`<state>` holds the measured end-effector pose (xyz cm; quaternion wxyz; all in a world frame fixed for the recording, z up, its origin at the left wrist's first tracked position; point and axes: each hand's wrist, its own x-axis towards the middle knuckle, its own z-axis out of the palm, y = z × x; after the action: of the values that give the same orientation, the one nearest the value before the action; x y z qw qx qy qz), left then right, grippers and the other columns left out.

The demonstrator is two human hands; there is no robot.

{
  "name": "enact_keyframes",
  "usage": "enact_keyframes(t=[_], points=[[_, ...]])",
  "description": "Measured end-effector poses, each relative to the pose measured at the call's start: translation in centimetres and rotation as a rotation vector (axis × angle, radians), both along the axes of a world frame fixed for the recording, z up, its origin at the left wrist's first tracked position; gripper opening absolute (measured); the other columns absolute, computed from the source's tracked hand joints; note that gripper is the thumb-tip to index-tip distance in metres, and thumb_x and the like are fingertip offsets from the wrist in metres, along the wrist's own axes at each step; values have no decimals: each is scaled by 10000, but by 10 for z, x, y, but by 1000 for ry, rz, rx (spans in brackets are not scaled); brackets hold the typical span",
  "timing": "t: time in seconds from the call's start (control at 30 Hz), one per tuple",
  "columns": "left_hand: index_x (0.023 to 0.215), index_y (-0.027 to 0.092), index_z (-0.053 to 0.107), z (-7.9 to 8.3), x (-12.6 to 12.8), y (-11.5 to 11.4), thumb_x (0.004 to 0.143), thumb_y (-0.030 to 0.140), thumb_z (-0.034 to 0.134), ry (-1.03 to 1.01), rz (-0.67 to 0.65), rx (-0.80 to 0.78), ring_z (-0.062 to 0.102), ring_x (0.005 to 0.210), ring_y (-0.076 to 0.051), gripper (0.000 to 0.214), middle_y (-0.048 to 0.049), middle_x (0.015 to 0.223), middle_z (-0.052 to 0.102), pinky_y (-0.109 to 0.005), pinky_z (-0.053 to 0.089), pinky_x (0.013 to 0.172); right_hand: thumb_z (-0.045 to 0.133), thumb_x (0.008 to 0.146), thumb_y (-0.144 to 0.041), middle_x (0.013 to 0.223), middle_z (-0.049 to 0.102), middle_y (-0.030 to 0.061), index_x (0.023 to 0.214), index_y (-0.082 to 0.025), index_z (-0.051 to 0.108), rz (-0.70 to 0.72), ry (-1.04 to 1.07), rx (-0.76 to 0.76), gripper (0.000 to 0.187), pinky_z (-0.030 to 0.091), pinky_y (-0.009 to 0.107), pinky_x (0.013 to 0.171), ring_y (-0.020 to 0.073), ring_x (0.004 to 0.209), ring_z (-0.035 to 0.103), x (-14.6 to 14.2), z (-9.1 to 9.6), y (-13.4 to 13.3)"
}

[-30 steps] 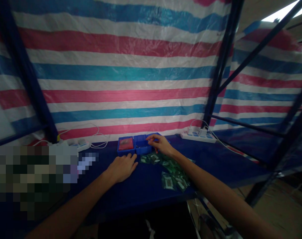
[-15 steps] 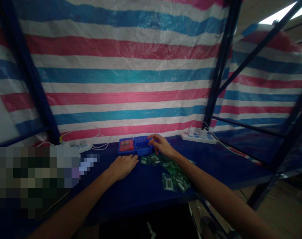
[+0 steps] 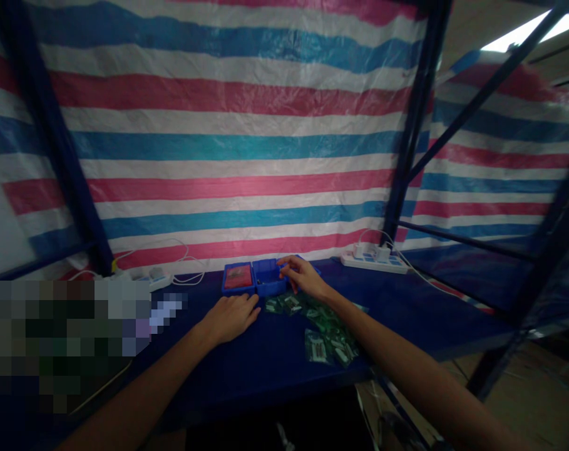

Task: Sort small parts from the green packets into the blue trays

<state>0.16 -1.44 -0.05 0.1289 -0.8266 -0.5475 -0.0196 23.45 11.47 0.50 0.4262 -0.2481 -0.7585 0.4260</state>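
My left hand [image 3: 231, 317] lies palm down on the dark blue tabletop, fingers stretched loosely forward, with nothing visible in it. Just in front of its fingertips is a blue bin [image 3: 225, 289] with a red packet [image 3: 238, 276] inside. Beside that stands a second blue bin [image 3: 271, 288], with a few small dark bits in it. My right hand [image 3: 303, 277] hovers at this bin's right side, fingers bent and apart; I see nothing between them. It partly hides another blue bin [image 3: 315, 268]. Below the right hand and forearm lie several small clear bags [image 3: 318, 347] of parts.
A white power strip [image 3: 374, 262] with plugs and a cable lies at the back right; another [image 3: 157, 279] sits back left. Blue metal posts [image 3: 409, 138] frame the table [image 3: 265, 369] before a striped plastic sheet [image 3: 237, 147]. A blurred-out area covers the left side.
My left hand's fingers have drawn slightly together and back from the bin. The right hand stays nearly in place beside the bins. The view has shifted very slightly.
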Motion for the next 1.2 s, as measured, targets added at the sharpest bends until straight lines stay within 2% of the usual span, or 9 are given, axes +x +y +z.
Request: enact_keyframes(t=[0.3,0.77,1.2], points=[[1145,209,588,4,-2,1,1108,389,330,-9,-32,-18,726,934,-262,317,-88,1071,718,-342,534,744,642,911,-468,825,681,2,1134,-178,633,7,10,-7,366,421,208,367,71,409,490,-1,-2,4],[1089,200,575,6,-2,-2,1088,407,399,-30,-8,-25,726,945,-276,272,-96,1076,733,-361,520,772,646,909,-451,799,673,-7,1128,-171,625,8,-10,-11,356,425,215,362,74,406,487,-2,-4,5],[1082,207,521,7,-3,-3,1074,440,453,-90,4,-54,740,889,-276,243,-71,1041,747,-336,485,676,647,919,-442,808,679,-5,1128,-180,635,7,-20,-23,336,426,215,364,77,413,493,-1,-4,4]])
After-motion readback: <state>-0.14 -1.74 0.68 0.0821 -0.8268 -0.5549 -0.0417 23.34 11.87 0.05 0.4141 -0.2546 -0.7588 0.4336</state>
